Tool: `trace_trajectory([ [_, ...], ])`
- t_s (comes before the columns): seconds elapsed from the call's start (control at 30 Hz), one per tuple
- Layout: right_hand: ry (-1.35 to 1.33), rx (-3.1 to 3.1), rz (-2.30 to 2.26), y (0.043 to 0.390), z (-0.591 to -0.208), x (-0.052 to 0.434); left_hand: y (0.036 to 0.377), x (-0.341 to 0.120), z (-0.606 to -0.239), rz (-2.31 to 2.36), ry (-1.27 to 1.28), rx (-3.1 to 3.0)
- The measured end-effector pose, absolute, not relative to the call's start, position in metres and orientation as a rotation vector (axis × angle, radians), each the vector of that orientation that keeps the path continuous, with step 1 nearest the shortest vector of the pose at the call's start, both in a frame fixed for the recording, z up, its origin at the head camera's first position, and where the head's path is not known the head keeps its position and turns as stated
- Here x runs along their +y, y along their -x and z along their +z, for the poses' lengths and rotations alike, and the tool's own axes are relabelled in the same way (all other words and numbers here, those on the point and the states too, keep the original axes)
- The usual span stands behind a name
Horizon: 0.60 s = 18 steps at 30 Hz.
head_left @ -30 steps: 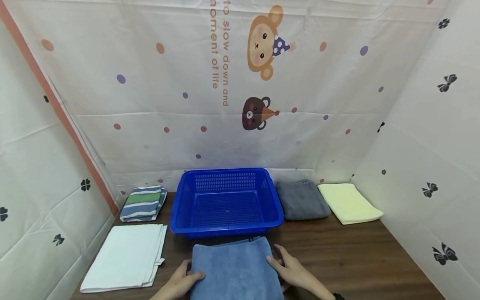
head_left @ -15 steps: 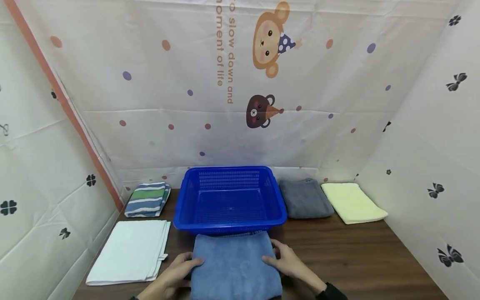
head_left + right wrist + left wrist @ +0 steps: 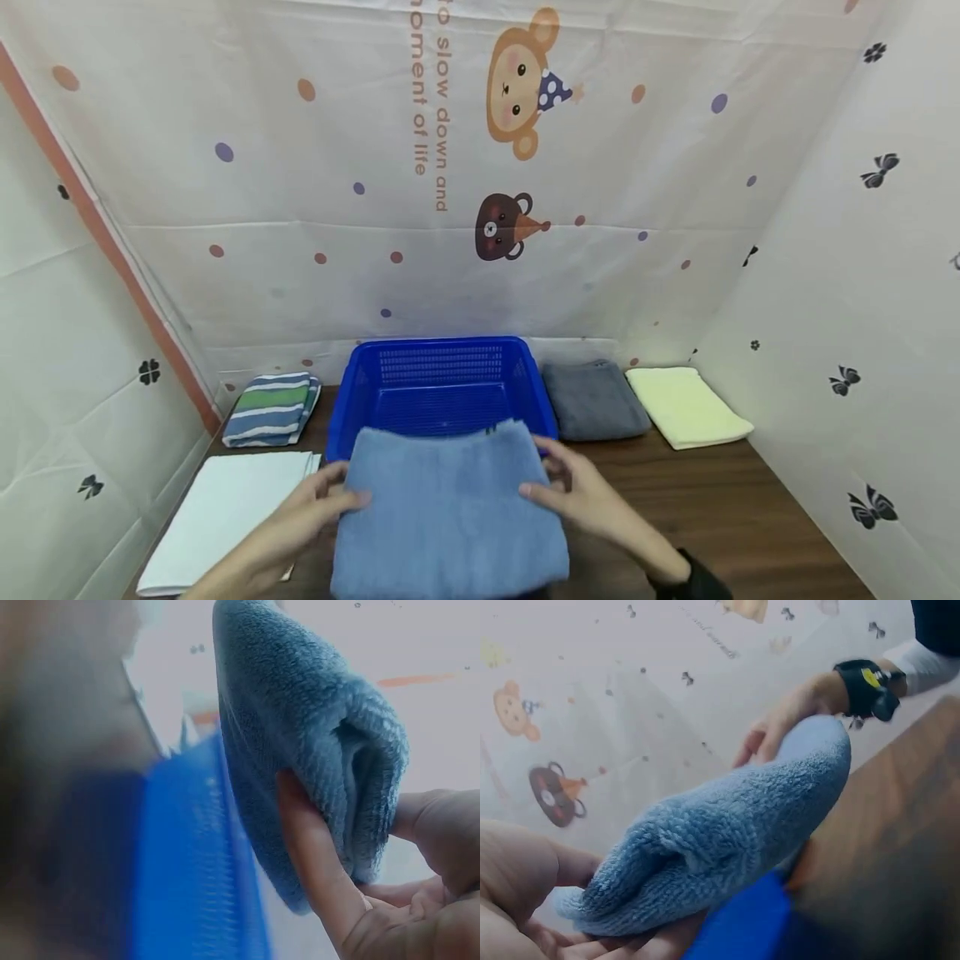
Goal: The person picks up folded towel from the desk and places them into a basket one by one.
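Wooden table (image 3: pixel 720 508) carries a blue basket (image 3: pixel 442 379), nothing visible inside. Left hand (image 3: pixel 311 512) and right hand (image 3: pixel 581 496) grip a folded blue towel (image 3: pixel 450 508) over its near rim.

A dark wood-grain table (image 3: pixel 720 508) fills the lower part of the head view, hemmed in on three sides by pale fabric walls. The back wall (image 3: pixel 300 275), behind the table, carries scattered orange and purple dots, a cartoon monkey (image 3: pixel 517 83) high up, a brown bear (image 3: pixel 501 227) below the monkey, and a column of orange lettering (turned sideways) to the monkey's left. An orange stripe (image 3: pixel 112 250) runs slantwise where the back wall meets the left wall. The right wall (image 3: pixel 862 292), beside the table's right edge, is sprinkled with small black bows and clovers. Light is even and soft, with no hard shadows on the table.
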State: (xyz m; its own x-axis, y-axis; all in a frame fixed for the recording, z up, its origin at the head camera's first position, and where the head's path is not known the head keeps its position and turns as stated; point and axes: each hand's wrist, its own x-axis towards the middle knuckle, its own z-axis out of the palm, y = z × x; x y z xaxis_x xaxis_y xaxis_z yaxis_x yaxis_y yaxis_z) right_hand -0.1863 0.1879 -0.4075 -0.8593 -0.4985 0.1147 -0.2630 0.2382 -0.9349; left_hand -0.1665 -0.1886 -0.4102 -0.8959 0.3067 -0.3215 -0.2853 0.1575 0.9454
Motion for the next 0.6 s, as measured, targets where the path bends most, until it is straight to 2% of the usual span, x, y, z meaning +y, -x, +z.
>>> trace_trajectory([
  [0.1, 0.707, 2.541, -1.502, 0.218, -0.376, 0.182, 0.195, -0.186, -0.384, 1.735, 0.0, 2.187],
  [0.3, 0.526, 2.71, -1.15, 0.31, -0.344, 0.155, 0.287, -0.186, -0.364, 1.615, -0.037, 2.302],
  [0.5, 0.173, 2.535, -1.024, 0.376, -0.367, 0.12, 0.349, -0.184, -0.373, 1.178, -0.011, 2.476],
  [0.6, 0.141, 2.492, -0.817, 0.408, -0.397, 0.111, 0.376, -0.182, -0.394, 0.948, 0.012, 2.49],
])
